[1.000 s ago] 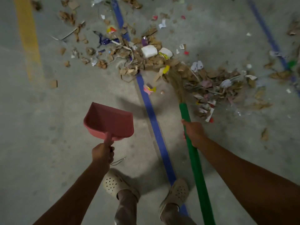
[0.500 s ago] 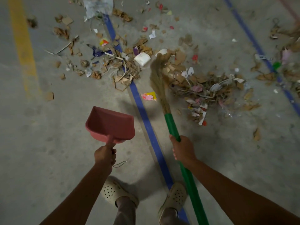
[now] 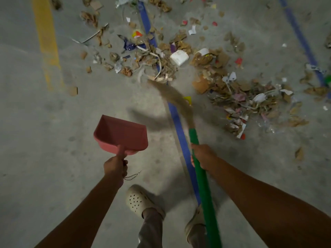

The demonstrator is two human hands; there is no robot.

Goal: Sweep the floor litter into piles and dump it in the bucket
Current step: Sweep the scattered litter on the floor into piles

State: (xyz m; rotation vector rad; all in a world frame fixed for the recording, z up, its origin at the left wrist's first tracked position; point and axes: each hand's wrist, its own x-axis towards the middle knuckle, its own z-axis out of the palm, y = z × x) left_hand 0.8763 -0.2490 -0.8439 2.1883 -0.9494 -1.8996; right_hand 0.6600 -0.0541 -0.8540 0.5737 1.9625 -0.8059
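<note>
R hand (image 3: 202, 155) fingers wrapped round green broom (image 3: 203, 185) shaft, low down; L hand (image 3: 114, 166) curled on pink dustpan (image 3: 121, 133) handle. Litter (image 3: 241, 99) looks light, papery. Prob scatters, so gentle strokes.

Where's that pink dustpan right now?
In the head view the pink dustpan is left of centre, gripped by its handle in the left hand, just left of the blue floor line and nearer the person than the litter.

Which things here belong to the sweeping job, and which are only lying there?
Belong to the job: broom in right hand, dustpan in left hand, floor litter.
Just there: yellow line, blue line, sandals.
</note>
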